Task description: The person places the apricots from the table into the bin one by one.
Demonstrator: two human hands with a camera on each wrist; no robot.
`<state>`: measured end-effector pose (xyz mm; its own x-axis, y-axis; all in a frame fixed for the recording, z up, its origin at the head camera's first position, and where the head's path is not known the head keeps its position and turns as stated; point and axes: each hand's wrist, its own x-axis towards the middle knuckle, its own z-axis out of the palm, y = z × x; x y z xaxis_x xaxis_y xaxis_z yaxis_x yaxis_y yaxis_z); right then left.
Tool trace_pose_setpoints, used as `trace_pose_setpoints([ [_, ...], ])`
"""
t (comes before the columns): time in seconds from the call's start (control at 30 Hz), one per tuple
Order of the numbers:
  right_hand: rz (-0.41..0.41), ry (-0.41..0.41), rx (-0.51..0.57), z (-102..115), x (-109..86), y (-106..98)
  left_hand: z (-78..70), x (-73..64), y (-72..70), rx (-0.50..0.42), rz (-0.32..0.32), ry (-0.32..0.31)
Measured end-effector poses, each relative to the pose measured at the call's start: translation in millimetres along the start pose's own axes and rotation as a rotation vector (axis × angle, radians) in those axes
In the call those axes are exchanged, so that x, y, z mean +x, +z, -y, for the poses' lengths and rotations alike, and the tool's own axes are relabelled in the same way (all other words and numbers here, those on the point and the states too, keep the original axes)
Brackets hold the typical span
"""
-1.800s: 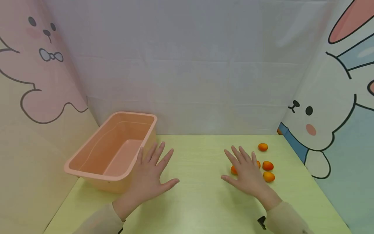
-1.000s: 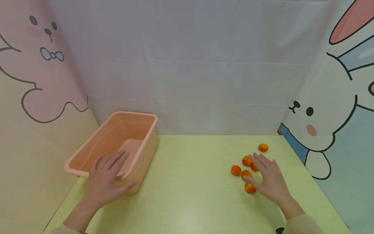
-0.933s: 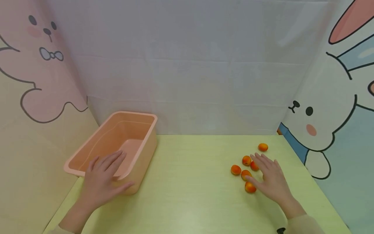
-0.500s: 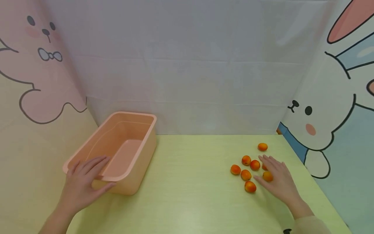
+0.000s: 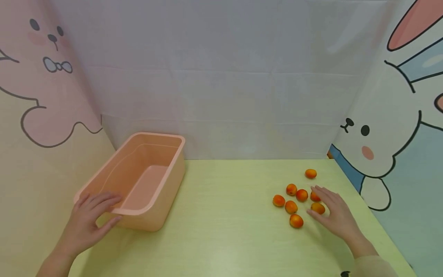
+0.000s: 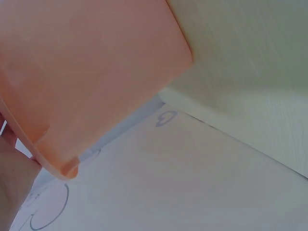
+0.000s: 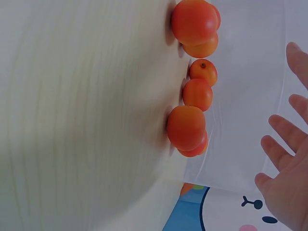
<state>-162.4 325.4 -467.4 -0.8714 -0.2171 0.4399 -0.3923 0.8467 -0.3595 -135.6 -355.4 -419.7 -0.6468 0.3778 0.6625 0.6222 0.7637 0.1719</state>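
My left hand (image 5: 88, 221) is at the near left corner of a peach-coloured plastic tub (image 5: 173, 175), its fingers reaching over the rim and its thumb outside the wall. In the left wrist view, part of that hand (image 6: 14, 175) shows right at the tub's rim (image 6: 29, 144). My right hand (image 5: 337, 215) hovers with fingers spread and nothing held, near several small, oval orange-red fruits that look like kumquats. Closest to its thumb and fingers are a yellow-orange fruit (image 5: 317, 208) and a redder fruit (image 5: 315, 196), the latter partly hidden by a finger.
More of the fruits lie loosely grouped to the left of my right hand, among them a near fruit (image 5: 296, 221). One fruit (image 5: 310, 174) sits apart farther back. The pale green table (image 5: 225, 215) ends at a plain white back sheet (image 5: 225, 96), with cartoon-printed side sheets.
My left hand has moved left and towards me, from the tub's right side to its near left corner. My right hand has shifted right and slightly nearer, uncovering fruits. Tub and fruits have stayed put.
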Motion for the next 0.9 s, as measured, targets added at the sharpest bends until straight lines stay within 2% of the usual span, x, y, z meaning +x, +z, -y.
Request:
trace_pose_setpoints([
  [0.1, 0.0, 0.0, 0.0, -3.7, -1.1, 0.2, 1.3, -1.9, 1.1, -0.016, -0.004, 0.018],
  [0.3, 0.007, 0.031, -0.007, -8.5, -2.9, -1.7, 4.2, 1.4, 13.2, -0.054, -0.142, 0.149],
  [0.4, 0.003, 0.037, -0.009, -10.7, -3.8, -2.3, 3.0, 3.8, 19.7, -0.087, -0.178, 0.176],
  [0.63, 0.014, 0.053, -0.009, -15.7, -7.3, -2.5, -12.3, 8.7, 31.2, -0.091, -0.189, 0.13],
  [0.9, 0.004, 0.05, -0.01, -16.5, -7.5, -5.1, -40.5, 15.9, 48.8, -0.051, -0.225, 0.091],
])
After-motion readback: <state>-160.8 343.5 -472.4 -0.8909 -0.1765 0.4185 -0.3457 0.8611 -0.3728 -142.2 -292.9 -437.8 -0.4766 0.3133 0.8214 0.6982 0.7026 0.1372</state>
